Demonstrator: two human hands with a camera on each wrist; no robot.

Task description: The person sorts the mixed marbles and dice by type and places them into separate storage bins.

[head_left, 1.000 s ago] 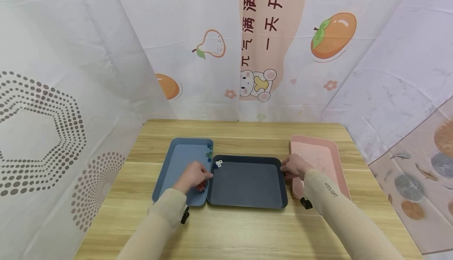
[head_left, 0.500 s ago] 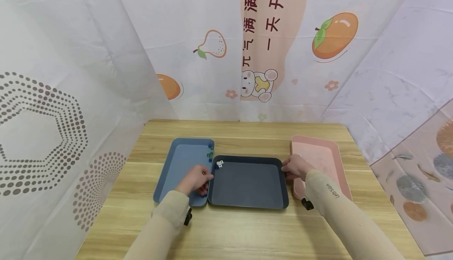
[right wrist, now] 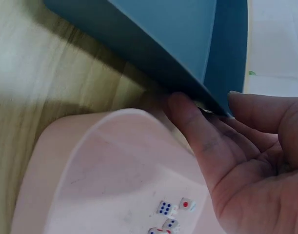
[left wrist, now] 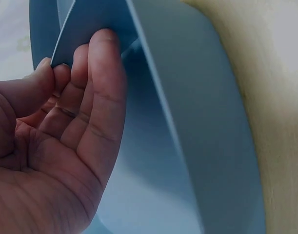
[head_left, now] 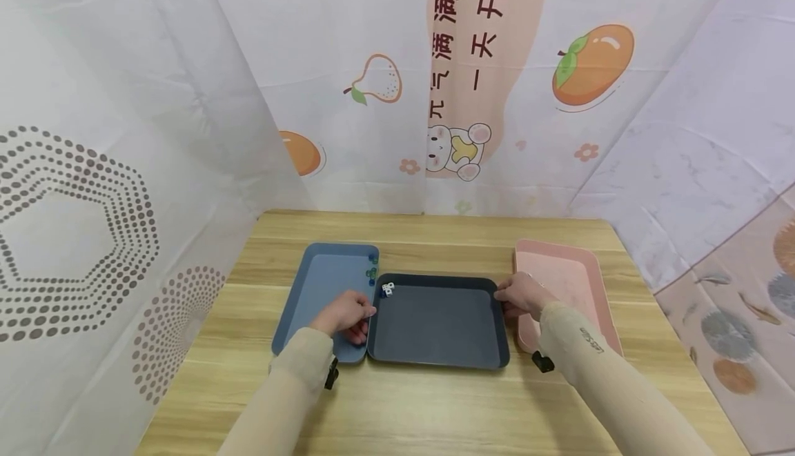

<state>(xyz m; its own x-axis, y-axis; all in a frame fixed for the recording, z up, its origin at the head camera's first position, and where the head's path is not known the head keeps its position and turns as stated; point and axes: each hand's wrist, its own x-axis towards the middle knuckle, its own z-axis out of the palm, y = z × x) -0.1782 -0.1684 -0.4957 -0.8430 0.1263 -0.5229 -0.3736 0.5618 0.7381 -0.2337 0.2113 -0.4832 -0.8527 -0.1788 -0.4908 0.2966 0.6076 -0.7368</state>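
A dark grey tray [head_left: 441, 328] lies flat on the table between both hands. At its left side my left hand [head_left: 348, 314] pinches the rim where this tray meets the blue tray [head_left: 313, 297]; whether one wall or both are between thumb and fingers, I cannot tell. The left wrist view shows the thumb [left wrist: 34, 92] on one side of a thin rim and curled fingers on the other. My right hand [head_left: 524, 296] grips the grey tray's right wall, thumb inside and fingers outside. Small white and blue dice [head_left: 388, 289] sit in its far left corner.
On the right, a pink tray [head_left: 559, 266] stands close beside the right hand, with several white dice [right wrist: 164, 208] inside. Small blue and green pieces [head_left: 371, 271] line the blue tray's right wall. A patterned curtain [head_left: 348, 139] hangs behind the wooden table [head_left: 435, 414].
My left hand's lower fingers have drawn up slightly toward the rim. The head view has shifted a little; the trays keep their places on the table.
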